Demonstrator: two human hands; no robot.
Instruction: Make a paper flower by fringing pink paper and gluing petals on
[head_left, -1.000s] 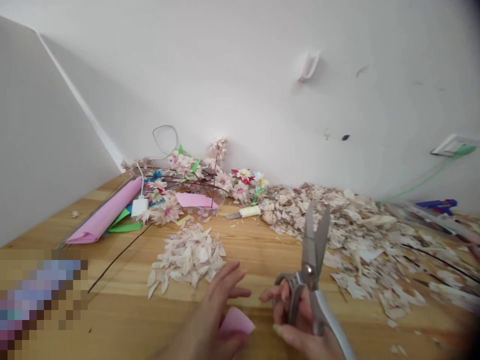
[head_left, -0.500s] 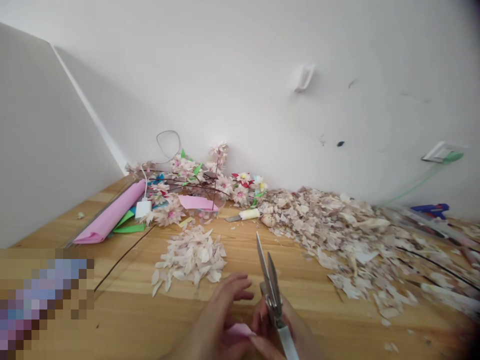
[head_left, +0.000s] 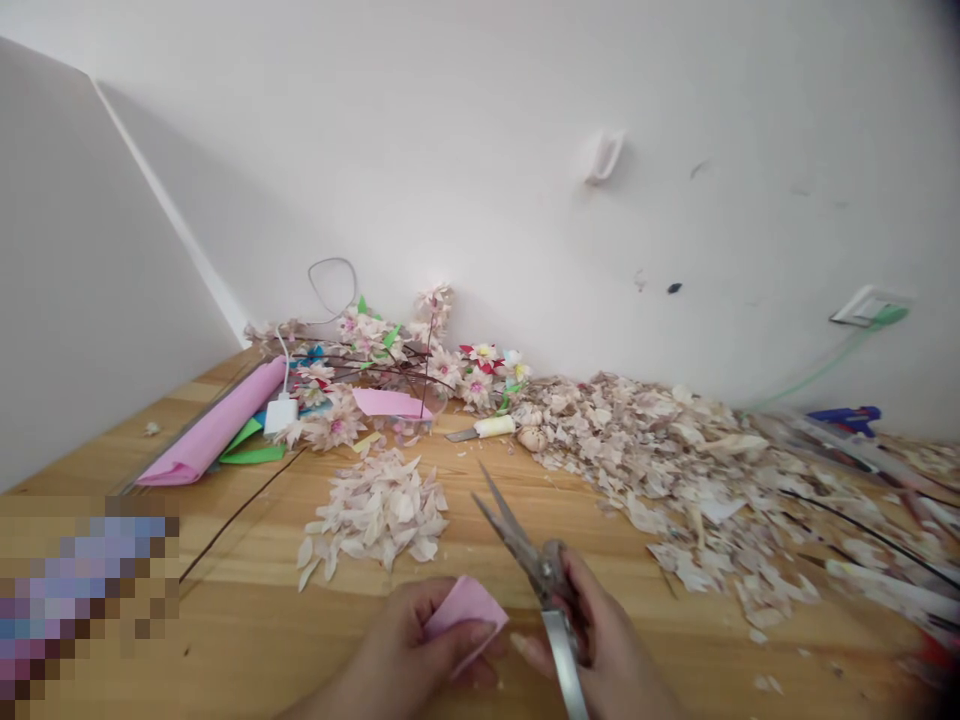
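Left fingers (head_left: pixel 480 632) pinch pink paper (head_left: pixel 461 610), right fingers (head_left: pixel 577 590) curl tightly round steel scissors (head_left: pixel 510 530)

On the wooden tabletop (head_left: pixel 225 560), a rolled paper sheet (head_left: pixel 214 425) is laid at left, paper flowers (head_left: pixel 382 360) are massed behind against the wall (head_left: pixel 450 150), a cut-petal pile (head_left: pixel 375 510) is set centrally, and a larger pile (head_left: pixel 675 480) is spread at right, beyond the scissors (head_left: pixel 525 550).

**Metal, paper, wood, plastic**

The scissors (head_left: pixel 510 535) are dull grey metal; the pink paper (head_left: pixel 465 612) is thin and matt. The wooden tabletop (head_left: pixel 225 610) looks smooth and slightly glossy. The glue gun (head_left: pixel 844 415) is blue plastic.
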